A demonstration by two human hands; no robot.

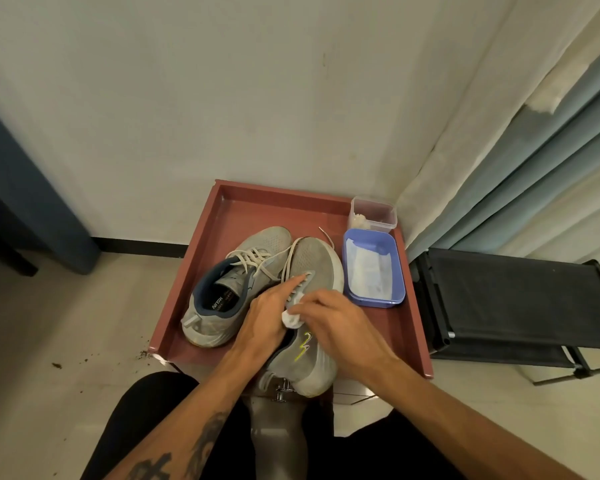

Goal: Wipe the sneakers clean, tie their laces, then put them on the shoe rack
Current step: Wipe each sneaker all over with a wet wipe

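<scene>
right sneaker (312,268) tongue: hidden under hands | wipe (291,318): mostly covered | insole print: unreadable

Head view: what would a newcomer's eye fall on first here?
Two bare hands meet over the right grey mesh sneaker in the reddish-brown square tray: the left hand steadies it, and the right hand presses a small white wipe near its laces. The other grey sneaker lies beside it, laces loose.

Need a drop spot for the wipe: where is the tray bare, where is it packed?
Bare: the red tray's far strip, between its back wall and the sneaker toes, left of the clear container. Also the near-right corner, below the blue tub. Packed: the middle, with the left sneaker, the right sneaker, both hands and the wipe.
</scene>
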